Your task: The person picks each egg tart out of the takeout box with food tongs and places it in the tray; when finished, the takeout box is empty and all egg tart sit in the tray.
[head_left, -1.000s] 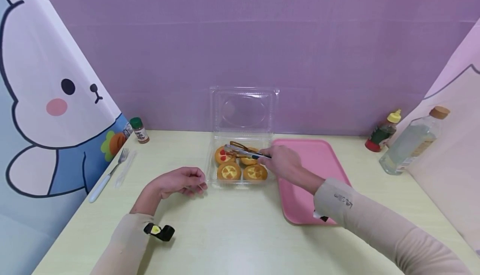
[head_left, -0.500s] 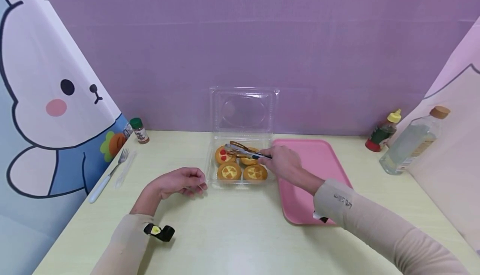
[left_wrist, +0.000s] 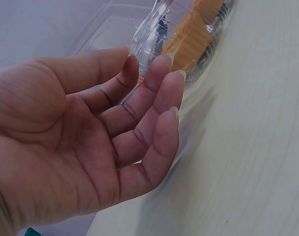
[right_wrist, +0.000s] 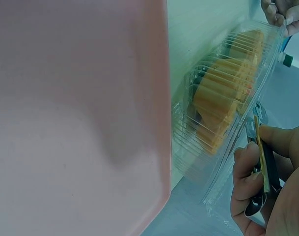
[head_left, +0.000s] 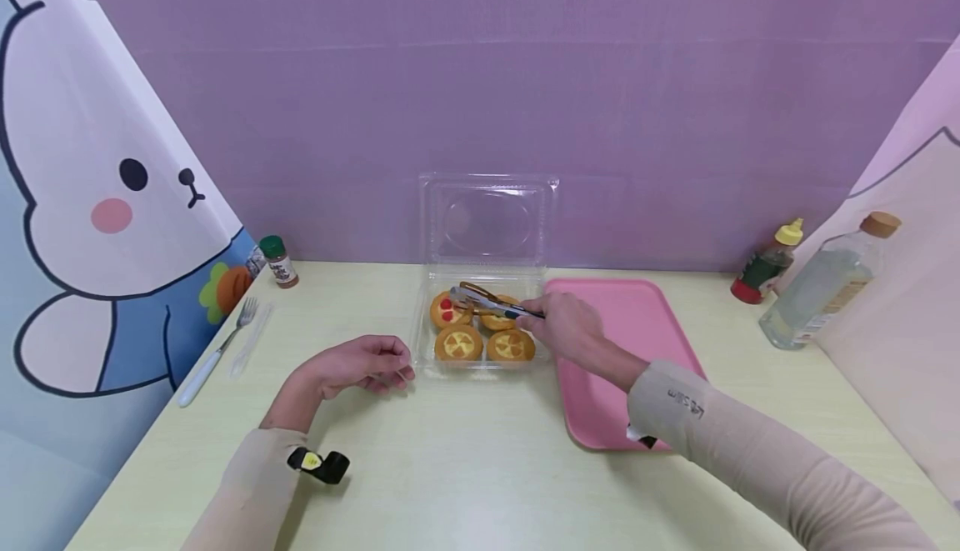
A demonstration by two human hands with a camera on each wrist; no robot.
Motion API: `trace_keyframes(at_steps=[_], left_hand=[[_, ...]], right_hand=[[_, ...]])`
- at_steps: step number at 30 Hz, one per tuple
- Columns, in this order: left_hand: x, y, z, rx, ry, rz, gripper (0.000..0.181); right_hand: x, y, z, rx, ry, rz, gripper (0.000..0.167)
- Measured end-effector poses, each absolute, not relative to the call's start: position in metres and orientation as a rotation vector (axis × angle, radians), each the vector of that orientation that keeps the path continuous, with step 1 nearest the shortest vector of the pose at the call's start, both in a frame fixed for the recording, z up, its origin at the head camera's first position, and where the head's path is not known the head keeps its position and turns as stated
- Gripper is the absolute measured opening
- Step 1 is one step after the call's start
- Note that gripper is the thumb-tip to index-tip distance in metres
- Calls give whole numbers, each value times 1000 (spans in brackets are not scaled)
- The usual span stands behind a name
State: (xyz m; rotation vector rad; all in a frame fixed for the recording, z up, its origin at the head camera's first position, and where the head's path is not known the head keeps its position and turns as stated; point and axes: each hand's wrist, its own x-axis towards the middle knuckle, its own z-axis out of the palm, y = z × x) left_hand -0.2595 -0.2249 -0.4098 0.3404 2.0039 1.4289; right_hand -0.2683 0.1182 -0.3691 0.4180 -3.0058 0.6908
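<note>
Four-sided and hinged, a clear plastic container [head_left: 491, 370] stands with its lid up and holds several round pastries [head_left: 458, 343], some with a yellow cross pattern and one with red topping. My right hand [head_left: 564, 319] grips a pair of tongs [head_left: 498, 308] by the handle end, from the container's right side. The tong ends lie over the back row of pastries; whether they clasp one cannot be told. At the container's front left corner, my left hand [left_wrist: 90, 128] pinches the plastic rim between thumb and index finger, its other fingers loosely bent.
A pink tray [head_left: 622, 418] lies right of the container, under my right forearm. Further right stand a sauce bottle [head_left: 765, 266] with a yellow tip and a clear bottle [head_left: 828, 288]. A fork [head_left: 221, 347], a thin clear utensil [head_left: 251, 340] and a green-capped shaker [head_left: 280, 263] are at left.
</note>
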Motion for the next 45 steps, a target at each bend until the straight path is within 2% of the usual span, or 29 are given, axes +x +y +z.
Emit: trace_keyframes(at_steps=[26,35,45], left_hand=[[-259,-225,-410,348,2008,1427,24],[-259,-227,-410,360,2011,1426,25],[-260,-227,-411,360,2009,1430,24]], right_hand=[[-264,124,-361,385,-2964,807,33],[-258,140,-356,395,-2940,812,28],[-249,163,-342,287,-2925,881,32]])
